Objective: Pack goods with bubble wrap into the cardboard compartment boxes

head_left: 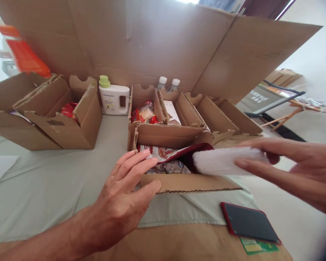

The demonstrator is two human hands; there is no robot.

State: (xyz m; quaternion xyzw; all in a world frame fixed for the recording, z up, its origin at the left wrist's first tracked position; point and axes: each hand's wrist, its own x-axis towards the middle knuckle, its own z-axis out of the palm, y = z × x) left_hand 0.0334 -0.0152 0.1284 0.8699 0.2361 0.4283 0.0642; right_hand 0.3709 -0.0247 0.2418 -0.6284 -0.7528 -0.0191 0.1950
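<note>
One cloth point(57, 181) under cardboard box point(190, 183) | brown tabletop point(179, 243) | white wall point(309, 50)

A white, soft-looking bundle point(220, 161) is extending roughly level at the right end of an open cardboard box point(190, 183). Printed packets point(175, 167) are lying inside the box.

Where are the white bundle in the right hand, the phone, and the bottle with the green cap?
White bundle point(220, 160): head view, middle of its visible side.
Phone point(252, 222): head view, middle of its dark screen.
Green-capped bottle point(113, 100): head view, front of its white body.
</note>
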